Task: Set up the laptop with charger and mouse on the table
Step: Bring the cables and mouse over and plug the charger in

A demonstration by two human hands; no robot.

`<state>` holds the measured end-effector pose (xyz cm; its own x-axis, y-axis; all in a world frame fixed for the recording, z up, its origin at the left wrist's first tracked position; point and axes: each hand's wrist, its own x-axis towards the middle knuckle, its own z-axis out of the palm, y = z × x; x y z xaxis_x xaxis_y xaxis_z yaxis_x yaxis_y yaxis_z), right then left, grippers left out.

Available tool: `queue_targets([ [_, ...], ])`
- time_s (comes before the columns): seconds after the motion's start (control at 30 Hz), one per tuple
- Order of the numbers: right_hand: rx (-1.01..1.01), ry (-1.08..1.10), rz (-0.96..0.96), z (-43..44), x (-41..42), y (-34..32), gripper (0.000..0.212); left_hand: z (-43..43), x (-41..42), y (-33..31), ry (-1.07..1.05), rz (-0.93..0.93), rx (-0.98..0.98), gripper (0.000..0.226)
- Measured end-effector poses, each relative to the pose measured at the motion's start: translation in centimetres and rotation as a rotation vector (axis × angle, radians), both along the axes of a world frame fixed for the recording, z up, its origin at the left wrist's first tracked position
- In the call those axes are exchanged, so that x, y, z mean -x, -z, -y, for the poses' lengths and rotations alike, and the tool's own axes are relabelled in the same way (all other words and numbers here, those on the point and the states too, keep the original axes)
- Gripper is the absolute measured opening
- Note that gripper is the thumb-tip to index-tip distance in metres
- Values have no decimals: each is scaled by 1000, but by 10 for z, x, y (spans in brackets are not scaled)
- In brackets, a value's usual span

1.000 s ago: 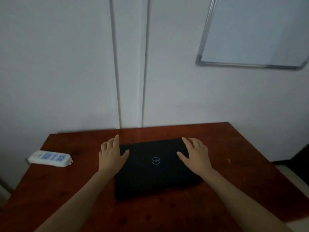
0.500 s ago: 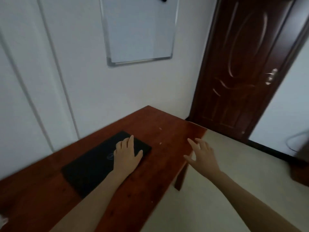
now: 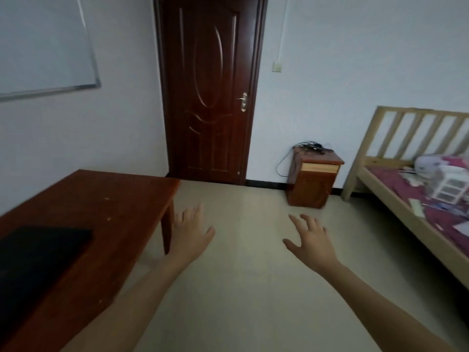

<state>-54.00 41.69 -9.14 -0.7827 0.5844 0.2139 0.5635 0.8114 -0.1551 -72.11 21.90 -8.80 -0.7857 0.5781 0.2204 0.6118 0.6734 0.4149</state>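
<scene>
While the closed laptop (image 3: 38, 255) lay on the table (image 3: 114, 196) at left, my left hand (image 3: 189, 232) and right hand (image 3: 311, 241) hung spread and empty over the floor (image 3: 253, 295). I judged the cables (image 3: 311, 148) atop the bedside cabinet (image 3: 313, 181) worth gathering whole, not dragging.

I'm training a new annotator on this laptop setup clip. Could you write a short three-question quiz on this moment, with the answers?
1. True or false: the laptop lies closed on the table.
2. The left hand and the right hand are: A both flat on the laptop; B both open, holding nothing; C both pressing on the table.
3. What do the dark cables lie on?

Key: 1 true; 2 B; 3 the small cabinet beside the bed.
</scene>
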Motion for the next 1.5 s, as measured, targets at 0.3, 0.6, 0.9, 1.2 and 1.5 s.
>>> queue_targets([
  [0.3, -22, 110, 18, -65, -145, -22, 64, -103, -138, 7, 172, 48, -26, 65],
  [0.6, -63, 152, 29, -156, -181, -21, 61, -203, -158, 6, 255, -25, -17, 63],
  [0.9, -64, 213, 32, -283, -172, -23, 62, -344, -134, 10, 307, -28, 9, 62],
  [1.2, 3, 260, 4, -399, -196, -1, 50, -467, -142, 23, 341, 63, 23, 50],
  [1.5, -18, 215, -25, -561, -209, -3, 50, -619, -155, 15, 256, 72, -35, 46],
])
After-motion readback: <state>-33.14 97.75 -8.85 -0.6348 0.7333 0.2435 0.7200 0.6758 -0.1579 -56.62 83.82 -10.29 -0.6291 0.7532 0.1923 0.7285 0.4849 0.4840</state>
